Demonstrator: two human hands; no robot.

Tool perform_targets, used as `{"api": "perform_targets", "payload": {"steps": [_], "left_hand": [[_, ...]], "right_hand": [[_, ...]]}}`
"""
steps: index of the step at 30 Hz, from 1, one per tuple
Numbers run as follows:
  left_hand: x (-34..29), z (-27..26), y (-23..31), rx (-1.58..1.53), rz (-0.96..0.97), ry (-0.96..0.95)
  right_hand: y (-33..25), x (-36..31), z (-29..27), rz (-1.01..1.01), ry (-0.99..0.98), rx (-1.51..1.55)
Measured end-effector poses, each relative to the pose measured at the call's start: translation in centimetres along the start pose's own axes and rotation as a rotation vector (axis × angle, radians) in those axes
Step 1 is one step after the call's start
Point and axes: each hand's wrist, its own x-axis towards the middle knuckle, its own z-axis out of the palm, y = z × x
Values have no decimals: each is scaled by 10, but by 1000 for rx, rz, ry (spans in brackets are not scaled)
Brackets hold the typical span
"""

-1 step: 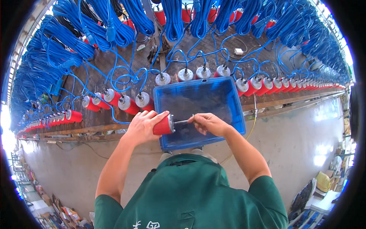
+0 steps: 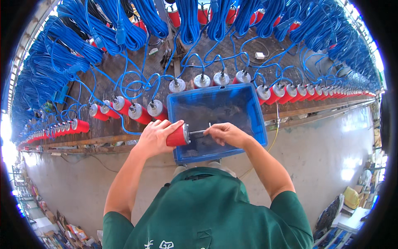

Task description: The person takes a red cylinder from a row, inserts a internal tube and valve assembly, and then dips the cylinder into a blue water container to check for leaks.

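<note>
My left hand (image 2: pixel 156 137) is wrapped round a red cylinder (image 2: pixel 177 137) with a silver end cap, lying on its side over the near left part of a blue plastic bin (image 2: pixel 260 124). The cap faces right. In my right hand (image 2: pixel 226 135), a thin metal T-handle wrench (image 2: pixel 197 132) is pinched between closed fingers. Its shaft reaches left to the middle of the cap, and a short piece of its handle sticks up above my fingers. The exact tip is too small to make out. Dark liquid seems to lie in the bin.
Red cylinders with silver caps and blue cables (image 2: pixel 137 112) line the front edge of a dark wooden bench (image 2: pixel 166 64). Bundles of coiled blue cable (image 2: pixel 188 20) stand behind. A yellow hose (image 2: pixel 273 139) hangs at the bench's right. Stacked goods lie along both sides of the floor.
The wrench's handle has turned slightly, with more of it now showing above my right fingers. My left hand and the red cylinder stay in place.
</note>
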Motion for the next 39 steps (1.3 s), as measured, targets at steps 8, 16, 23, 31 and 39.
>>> {"api": "perform_targets", "payload": {"steps": [8,16,23,31,39], "left_hand": [[-1,1,-2,15,-12,-5],[-2,3,0,63,22,-14],[-4,5,0,90,54,32],[-4,6,0,113,67,42],[-5,6,0,96,59,44]], "right_hand": [[-24,11,20,-420,251,-1531],[-41,39,28,-209,-50,-1167],[-47,42,37,-222,16,-1155],[-57,50,36,-13,-130,-1229],[-63,44,41,-73,-81,-1190]]}}
